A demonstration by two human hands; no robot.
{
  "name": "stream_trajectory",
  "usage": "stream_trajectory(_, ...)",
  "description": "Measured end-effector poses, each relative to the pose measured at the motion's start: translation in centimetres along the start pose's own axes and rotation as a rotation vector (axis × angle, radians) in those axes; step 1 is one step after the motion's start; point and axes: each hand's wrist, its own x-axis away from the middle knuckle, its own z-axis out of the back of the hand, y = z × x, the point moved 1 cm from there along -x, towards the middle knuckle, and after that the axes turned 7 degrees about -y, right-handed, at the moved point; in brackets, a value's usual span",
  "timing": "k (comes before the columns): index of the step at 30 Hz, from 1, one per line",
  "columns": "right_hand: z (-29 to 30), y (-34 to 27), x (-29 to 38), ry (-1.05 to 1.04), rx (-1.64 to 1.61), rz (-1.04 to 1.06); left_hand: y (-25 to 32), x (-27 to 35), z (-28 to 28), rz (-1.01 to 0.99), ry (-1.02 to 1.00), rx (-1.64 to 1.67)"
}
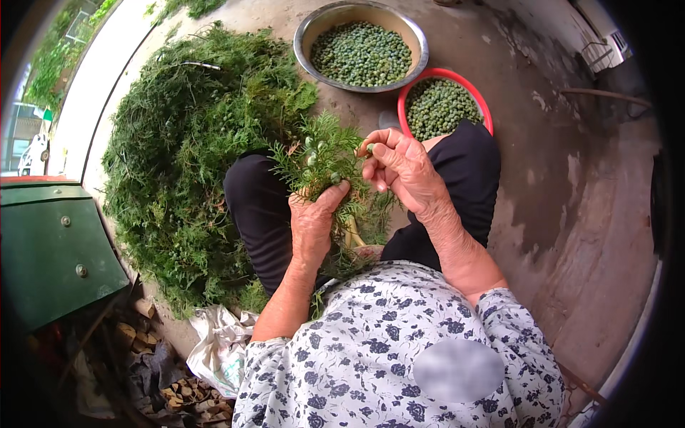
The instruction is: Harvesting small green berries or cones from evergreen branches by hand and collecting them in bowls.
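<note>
My left hand (pixel 317 214) grips a leafy arborvitae sprig (pixel 316 155) by its lower part, above my lap. Several pale green cones (pixel 312 159) show among its scale-like leaves. Just to the right, my right hand (pixel 404 166) pinches a small green cone (pixel 370 147) between thumb and forefinger, apart from the sprig. Beyond my knees stands a metal basin (pixel 361 81) holding many green cones (pixel 364 53). A red-rimmed basin (pixel 486 109) with more of them sits nearer, partly hidden behind my right knee.
A large heap of cut evergreen branches (pixel 187 139) covers the concrete floor on the left, against my left leg. A green metal panel (pixel 48 251) juts in at the left edge. Below it lie a white woven sack (pixel 217 342) and chopped wood pieces (pixel 187 393).
</note>
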Motion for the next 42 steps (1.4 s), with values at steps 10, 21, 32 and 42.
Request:
stream_trajectory(10,-1.1,1.3,-0.1,-0.106,0.857,0.175,-0.1,0.0,0.9,-0.008,-0.081,-0.171)
stream_trajectory(21,-1.9,1.2,0.5,0.018,0.846,0.026,0.0,0.2,0.5,-0.001,-0.165,-0.357)
stream_trajectory(32,0.3,2.9,0.5,0.063,0.15,-0.162,-0.2,-0.1,1.2,-0.227,-0.218,-0.69)
stream_trajectory(42,-1.7,-0.3,0.4,-0.005,0.386,-0.028,-1.5,0.0,0.6,0.088,-0.109,-0.295)
